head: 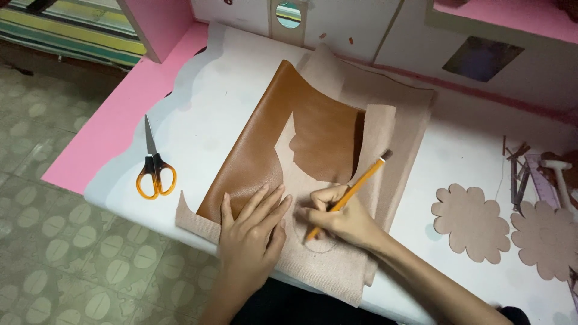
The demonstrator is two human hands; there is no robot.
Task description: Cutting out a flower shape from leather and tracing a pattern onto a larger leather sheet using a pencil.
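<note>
A brown leather sheet (283,135) lies partly folded over, showing its beige fabric backing (337,265). My left hand (253,232) presses flat on the sheet's near edge, fingers spread. My right hand (340,216) grips an orange pencil (355,186), with its tip down on the beige backing beside a faint drawn curve.
Orange-handled scissors (153,165) lie shut to the left on the white table (205,114), which has a pink edge (114,132). Two flower-shaped beige cutouts (472,219) (548,238) lie at right, near a pile of tools (536,174). Patterned floor lies below left.
</note>
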